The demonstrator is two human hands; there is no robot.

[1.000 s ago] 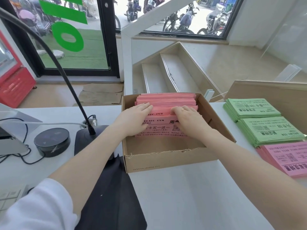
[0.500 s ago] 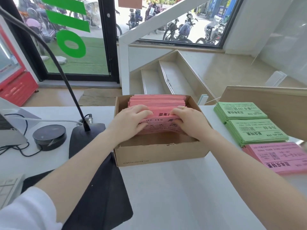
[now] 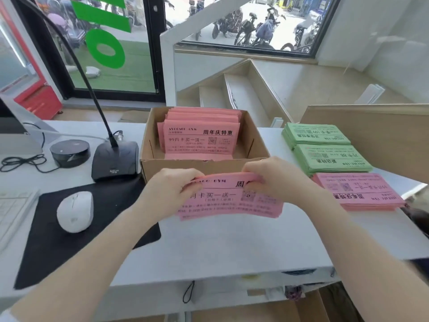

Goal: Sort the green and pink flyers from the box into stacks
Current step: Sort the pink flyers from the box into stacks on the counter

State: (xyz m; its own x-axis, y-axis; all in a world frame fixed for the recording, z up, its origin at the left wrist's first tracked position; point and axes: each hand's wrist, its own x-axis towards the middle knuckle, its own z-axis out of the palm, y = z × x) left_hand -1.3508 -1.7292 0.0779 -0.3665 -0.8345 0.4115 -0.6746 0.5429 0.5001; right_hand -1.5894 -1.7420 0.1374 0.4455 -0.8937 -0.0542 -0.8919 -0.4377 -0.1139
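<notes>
Two hands hold a sheaf of pink flyers (image 3: 228, 196) just in front of the cardboard box (image 3: 204, 162), its long axis left to right. The left hand (image 3: 167, 191) and right hand (image 3: 276, 180) each pinch a top corner. The pink stack (image 3: 359, 190) lies to the right, nearer the right hand, below two green stacks (image 3: 325, 147)

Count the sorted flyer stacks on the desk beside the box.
3, in a row right of the box: far green stack, middle green stack, near pink stack. None appear hidden.
</notes>
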